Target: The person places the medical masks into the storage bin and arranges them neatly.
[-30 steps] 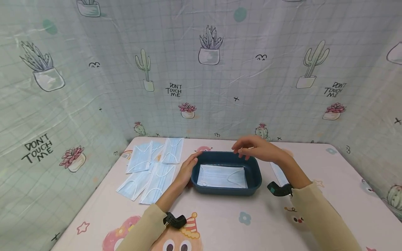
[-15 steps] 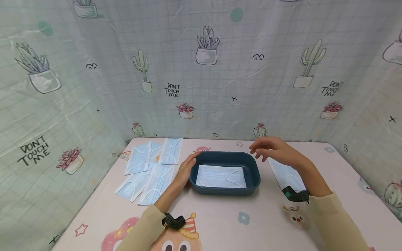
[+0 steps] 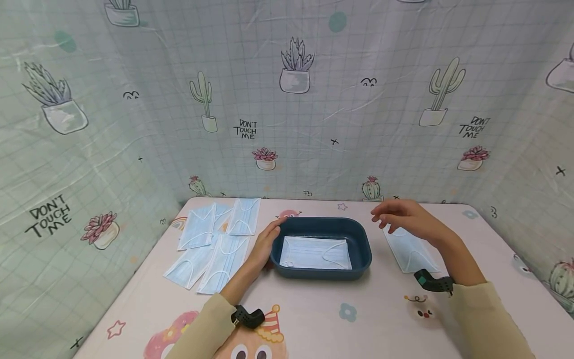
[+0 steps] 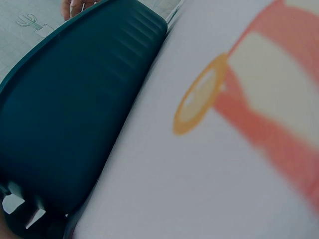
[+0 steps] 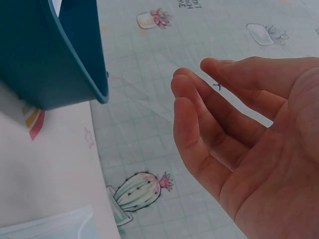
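Visibly, one box (image 3: 319,273) holds one mask (image 3: 309,253), with six masks (image 3: 230,253) outside.

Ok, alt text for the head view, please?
The left hand rests against the left end of a dark blue rounded plastic bin with a pale blue face mask inside. The right hand, holding nothing, hovers by another pale blue mask on the printed pink tabletop; overlapping masks lie at left.

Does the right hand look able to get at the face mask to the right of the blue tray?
Likely yes: the right hand hangs empty near the far end of the face mask, and the blue tray sits apart to its left.
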Demonstrator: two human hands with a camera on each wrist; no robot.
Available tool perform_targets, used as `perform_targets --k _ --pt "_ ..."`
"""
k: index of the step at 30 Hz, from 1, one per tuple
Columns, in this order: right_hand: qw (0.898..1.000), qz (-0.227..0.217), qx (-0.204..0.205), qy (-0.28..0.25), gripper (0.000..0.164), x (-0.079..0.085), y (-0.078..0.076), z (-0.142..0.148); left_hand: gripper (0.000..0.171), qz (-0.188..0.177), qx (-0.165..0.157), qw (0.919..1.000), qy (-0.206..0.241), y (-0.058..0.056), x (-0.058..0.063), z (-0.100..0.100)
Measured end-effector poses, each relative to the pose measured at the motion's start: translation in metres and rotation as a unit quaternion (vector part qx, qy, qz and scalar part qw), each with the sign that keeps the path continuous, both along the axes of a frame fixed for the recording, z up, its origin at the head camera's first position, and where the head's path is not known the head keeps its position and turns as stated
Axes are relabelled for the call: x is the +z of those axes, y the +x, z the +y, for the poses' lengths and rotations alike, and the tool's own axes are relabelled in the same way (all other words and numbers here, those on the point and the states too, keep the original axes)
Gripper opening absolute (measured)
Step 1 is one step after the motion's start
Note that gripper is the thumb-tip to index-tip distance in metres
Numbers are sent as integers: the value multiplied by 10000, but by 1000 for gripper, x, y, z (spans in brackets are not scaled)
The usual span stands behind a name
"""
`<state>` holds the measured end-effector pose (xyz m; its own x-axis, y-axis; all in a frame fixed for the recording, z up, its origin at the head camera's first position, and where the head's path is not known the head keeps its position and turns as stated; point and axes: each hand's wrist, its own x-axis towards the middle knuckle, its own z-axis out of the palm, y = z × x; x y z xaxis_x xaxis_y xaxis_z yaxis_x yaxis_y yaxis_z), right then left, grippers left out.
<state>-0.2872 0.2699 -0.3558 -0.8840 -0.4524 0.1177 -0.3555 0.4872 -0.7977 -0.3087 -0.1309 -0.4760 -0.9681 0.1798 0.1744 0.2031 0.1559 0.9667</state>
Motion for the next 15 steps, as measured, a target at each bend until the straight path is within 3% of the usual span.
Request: perform_targets --k 15 --pt "10000 -24 -66 -67 26 -4 -2 21 43 -131 45 9999 86 1 1 4"
